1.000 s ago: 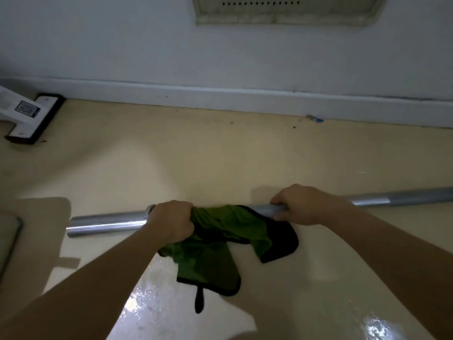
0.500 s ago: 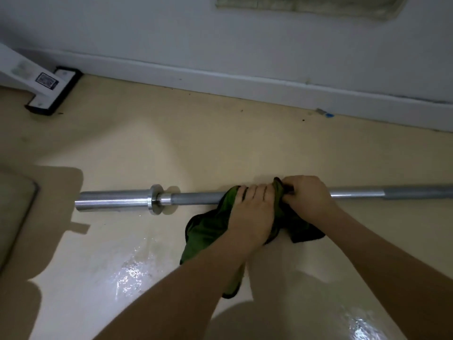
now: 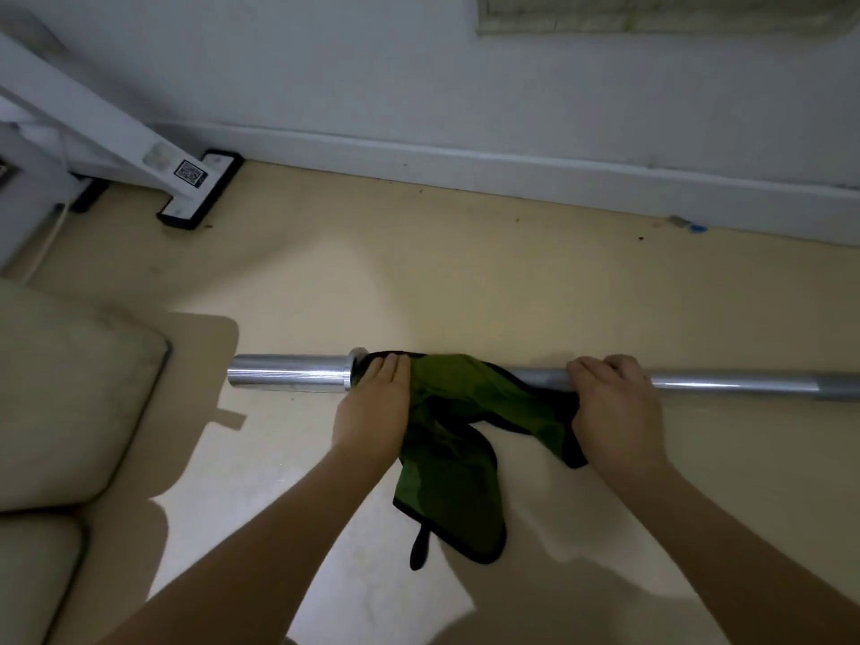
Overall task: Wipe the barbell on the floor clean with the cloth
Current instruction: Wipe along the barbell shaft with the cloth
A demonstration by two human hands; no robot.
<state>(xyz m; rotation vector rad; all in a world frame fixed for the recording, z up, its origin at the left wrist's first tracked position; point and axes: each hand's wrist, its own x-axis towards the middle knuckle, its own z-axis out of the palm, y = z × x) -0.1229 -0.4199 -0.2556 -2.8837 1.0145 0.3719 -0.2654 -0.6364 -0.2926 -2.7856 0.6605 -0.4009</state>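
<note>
Leftward again, the cloth (image 3: 465, 412) is being dragged, clenched in the left grip (image 3: 372, 407); the barbell (image 3: 288, 374) is being steadied, grasped by the right grip (image 3: 614, 402).

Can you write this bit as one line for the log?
step: wiping | left hand: holds cloth on barbell | right hand: grips barbell
</note>
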